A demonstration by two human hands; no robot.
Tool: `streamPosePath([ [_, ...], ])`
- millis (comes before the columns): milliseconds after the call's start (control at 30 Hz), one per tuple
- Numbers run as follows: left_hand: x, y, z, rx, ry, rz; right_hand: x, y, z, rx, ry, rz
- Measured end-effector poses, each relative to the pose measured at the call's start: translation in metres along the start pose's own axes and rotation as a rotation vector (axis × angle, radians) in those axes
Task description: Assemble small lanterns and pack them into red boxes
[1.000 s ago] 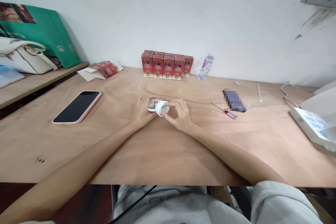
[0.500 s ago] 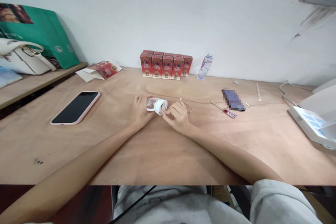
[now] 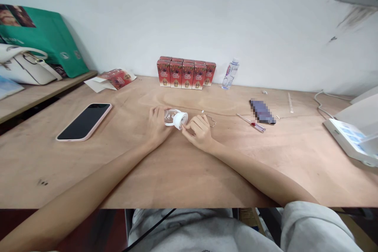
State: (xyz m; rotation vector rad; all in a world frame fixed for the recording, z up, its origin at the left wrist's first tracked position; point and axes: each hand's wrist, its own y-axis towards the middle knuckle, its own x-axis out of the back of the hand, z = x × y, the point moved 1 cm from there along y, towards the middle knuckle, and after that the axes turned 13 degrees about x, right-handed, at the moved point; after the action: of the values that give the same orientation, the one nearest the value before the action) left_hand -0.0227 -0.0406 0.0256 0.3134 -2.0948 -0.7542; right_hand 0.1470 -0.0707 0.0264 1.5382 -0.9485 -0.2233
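A small clear container (image 3: 169,117) with a white end (image 3: 178,120) is held sideways over the middle of the tabletop (image 3: 189,173). The left hand (image 3: 158,125) is wrapped around its clear part. The right hand (image 3: 199,132) is curled, thumb and forefinger at the white end; whether they pinch anything there is too small to tell. Just beyond lies a thin bent wire (image 3: 214,121); farther right, a screwdriver (image 3: 258,127) lies near a dark pixelated slab (image 3: 262,111). Red boxes (image 3: 188,75) and a bottle (image 3: 230,74) stand behind.
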Motion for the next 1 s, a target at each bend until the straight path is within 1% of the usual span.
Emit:
streamPosePath([
  [233, -0.001, 0.001, 0.001, 0.015, -0.032, -0.008, -0.001, -0.002, -0.001, -0.057, 0.081, 0.034],
  [333, -0.001, 0.001, 0.003, 0.026, -0.050, -0.003, 0.000, -0.003, -0.001, -0.071, 0.133, 0.016],
  [433, -0.001, 0.002, 0.003, 0.003, -0.061, -0.007, 0.001, -0.002, -0.001, -0.111, 0.218, 0.007],
  [500, -0.001, 0.001, 0.003, -0.018, -0.065, -0.019, 0.001, -0.002, -0.001, -0.180, 0.275, -0.017],
  [600, -0.001, 0.001, 0.004, -0.030, -0.086, -0.032, 0.001, -0.001, -0.004, -0.336, 0.369, -0.075],
  [667, -0.001, 0.000, 0.004, -0.026, -0.107, -0.025, 0.000, -0.001, -0.006, -0.411, 0.478, -0.055],
  [800, -0.001, 0.000, 0.003, -0.037, -0.133, -0.009, -0.001, -0.001, -0.008, -0.464, 0.711, 0.012],
  [867, 0.000, 0.000, 0.003, -0.046, -0.131, 0.002, -0.003, -0.002, -0.008, -0.523, 0.804, 0.005],
  [1000, 0.001, 0.000, 0.002, -0.043, -0.110, 0.014, -0.009, -0.006, -0.005, -0.720, 1.032, -0.027],
])
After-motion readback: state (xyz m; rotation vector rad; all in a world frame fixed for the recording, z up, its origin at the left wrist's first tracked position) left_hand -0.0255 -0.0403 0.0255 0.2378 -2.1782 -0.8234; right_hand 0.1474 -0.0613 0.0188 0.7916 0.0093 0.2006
